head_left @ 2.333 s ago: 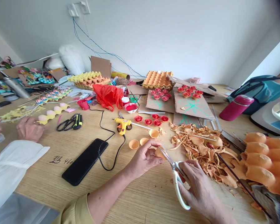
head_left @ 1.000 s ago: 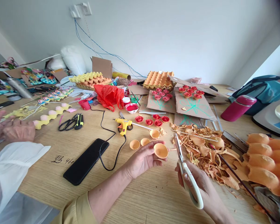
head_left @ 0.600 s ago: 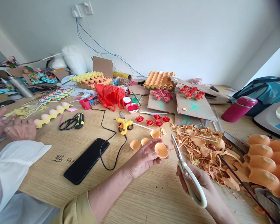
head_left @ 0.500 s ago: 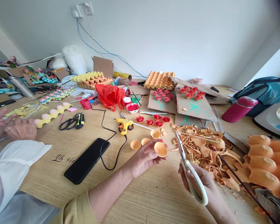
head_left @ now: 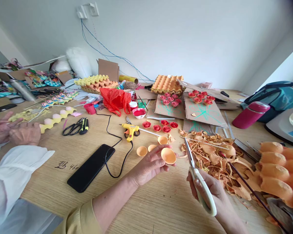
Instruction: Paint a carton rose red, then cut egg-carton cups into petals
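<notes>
Between the thumb and fingers of my left hand (head_left: 150, 165) is a small orange egg-carton cup (head_left: 168, 156), its hollow side turned up toward me. My right hand (head_left: 207, 187) grips white-handled scissors (head_left: 202, 188), blades pointing up and away, a short gap to the right of the cup. The blades look closed or nearly so. Just beyond my left hand, more cut cups (head_left: 142, 151) rest on the table, one partly hidden by my fingers. Orange carton scraps (head_left: 210, 152) are heaped beyond and right of the scissors.
A yellow glue gun (head_left: 130, 130) with its cord and a black phone (head_left: 90, 167) lie left of centre. Red paper roses (head_left: 166, 126) stand behind the cups. An orange egg tray (head_left: 274, 165) is at right. At left, a co-worker's hands (head_left: 24, 133) touch a yellow carton strip (head_left: 57, 119).
My hands, the cup and the scissors have hardly moved; the cup is tilted slightly differently. The co-worker's hands at left have shifted a little to the right, with the carton strip.
</notes>
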The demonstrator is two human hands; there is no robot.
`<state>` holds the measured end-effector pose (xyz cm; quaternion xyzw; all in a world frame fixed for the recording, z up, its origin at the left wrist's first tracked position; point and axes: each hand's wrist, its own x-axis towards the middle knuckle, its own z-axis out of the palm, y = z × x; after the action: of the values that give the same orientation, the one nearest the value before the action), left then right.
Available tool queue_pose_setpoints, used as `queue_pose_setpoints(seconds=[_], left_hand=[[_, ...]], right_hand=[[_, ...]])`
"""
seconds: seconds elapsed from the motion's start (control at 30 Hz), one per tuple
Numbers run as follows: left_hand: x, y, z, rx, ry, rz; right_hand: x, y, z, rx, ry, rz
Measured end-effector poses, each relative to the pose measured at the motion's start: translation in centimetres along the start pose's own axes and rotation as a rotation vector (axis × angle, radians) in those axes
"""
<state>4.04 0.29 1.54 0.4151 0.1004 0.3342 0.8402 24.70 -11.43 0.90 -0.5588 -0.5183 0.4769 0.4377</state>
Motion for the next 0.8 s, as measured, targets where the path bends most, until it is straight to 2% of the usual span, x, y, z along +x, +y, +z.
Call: queue_pose_setpoints(seconds=[0.63,0.8], left_hand=[[-0.06,0.06,-0.01,0.014,-0.059,-0.048],[-0.01,-0.15,0.17,0.135,-0.025,-0.011]], right_hand=[[-0.07,0.25,-0.08,-0.012,0.002,-0.011],[-0.08,0.06,-0.19,-0.047,0.021,-0.025]])
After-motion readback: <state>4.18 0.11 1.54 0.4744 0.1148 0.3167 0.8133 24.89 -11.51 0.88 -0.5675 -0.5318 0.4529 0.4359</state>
